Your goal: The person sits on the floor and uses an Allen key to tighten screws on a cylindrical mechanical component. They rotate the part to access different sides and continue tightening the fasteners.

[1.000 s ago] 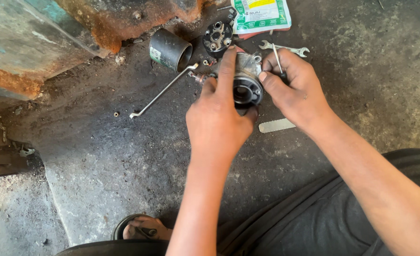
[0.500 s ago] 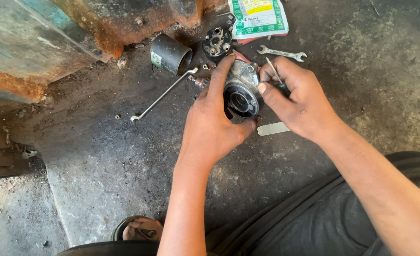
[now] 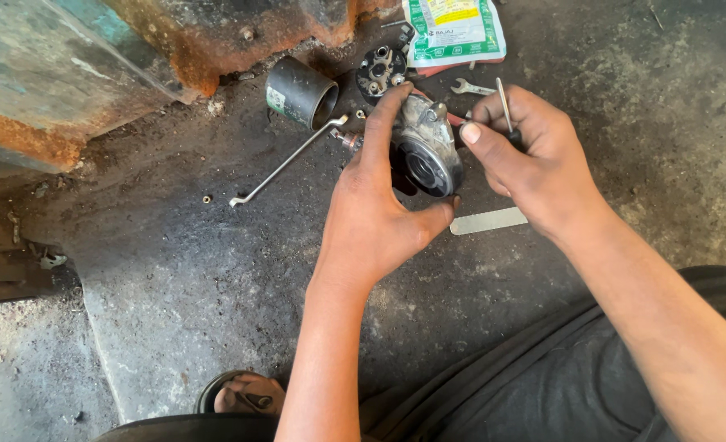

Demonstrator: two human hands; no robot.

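My left hand (image 3: 379,205) grips a grey metal motor housing (image 3: 427,151) with a round black opening, held above the oily concrete floor. My right hand (image 3: 520,151) is just to its right, fingers closed on a thin metal tool (image 3: 504,105) whose shaft sticks up; the thumb points toward the housing. Whether the tool's tip touches the housing is hidden.
On the floor lie a black cylinder casing (image 3: 300,92), a round black end plate (image 3: 380,72), a bent metal rod wrench (image 3: 285,162), a small spanner (image 3: 471,87), a flat metal strip (image 3: 488,221) and a green-white packet (image 3: 454,31). A rusty metal block (image 3: 117,57) stands at upper left.
The left hand has turned the housing so its round opening faces more toward me. The right hand has drawn back slightly to the right with the thin tool upright.
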